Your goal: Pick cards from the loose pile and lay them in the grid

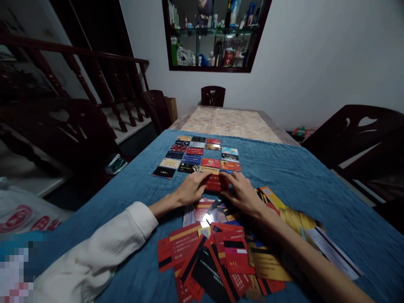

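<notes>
A dark red plastic card [214, 183] is between my two hands, at the near end of a column of overlapping cards. My left hand [192, 187] grips its left edge with thumb and fingers. At the card's right edge, my right hand [243, 192] holds it in the same manner, its fingertips partly over the neighbouring column. Beyond the hands, several cards lie in neat overlapping columns, among them a black card [164, 172], a blue card [191, 158] and an orange card [230, 165]. Closer to me spreads a loose pile of cards, with a black card [210, 271] and a red card [236, 252] on top.
A blue cloth [126, 185] covers the near part of the table; a patterned cover [227, 120] shows at the far end. Dark wooden chairs [213, 96] stand around it. A white plastic bag [25, 210] is at the left. A display cabinet [214, 67] is in the wall.
</notes>
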{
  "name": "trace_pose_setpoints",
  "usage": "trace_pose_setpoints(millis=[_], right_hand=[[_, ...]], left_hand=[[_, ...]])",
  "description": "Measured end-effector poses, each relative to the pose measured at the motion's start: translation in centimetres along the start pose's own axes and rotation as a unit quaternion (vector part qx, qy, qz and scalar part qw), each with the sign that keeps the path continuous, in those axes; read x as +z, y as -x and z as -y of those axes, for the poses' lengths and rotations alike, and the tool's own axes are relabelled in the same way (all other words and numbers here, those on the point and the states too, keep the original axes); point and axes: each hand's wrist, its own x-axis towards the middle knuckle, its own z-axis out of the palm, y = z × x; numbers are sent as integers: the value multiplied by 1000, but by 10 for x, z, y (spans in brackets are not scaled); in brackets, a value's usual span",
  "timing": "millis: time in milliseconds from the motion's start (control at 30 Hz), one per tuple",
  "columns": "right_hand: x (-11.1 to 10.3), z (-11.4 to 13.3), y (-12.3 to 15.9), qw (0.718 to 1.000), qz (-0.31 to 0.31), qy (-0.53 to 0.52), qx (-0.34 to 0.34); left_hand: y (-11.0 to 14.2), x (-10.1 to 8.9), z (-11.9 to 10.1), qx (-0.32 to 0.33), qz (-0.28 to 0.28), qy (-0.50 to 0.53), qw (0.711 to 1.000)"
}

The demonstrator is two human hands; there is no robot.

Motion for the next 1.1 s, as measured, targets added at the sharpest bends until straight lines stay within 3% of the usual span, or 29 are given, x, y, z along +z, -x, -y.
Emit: trace_pose_setpoints(millis=[333,600,800,1100], right_hand=[[-8,-3,-25,998,40,38,-12],[-3,-12,-71,997,33,64,-35],[3,-17,-109,994,63,79,-37],[24,-33,-161,996,63,45,-34]], left_hand=[[-11,-21,11,-2,42,-50,998],[-35,-43,40,-22,41,-97,994],[-55,-59,59,-59,48,-160,984],[-82,-69,85,-110,65,-225,966]])
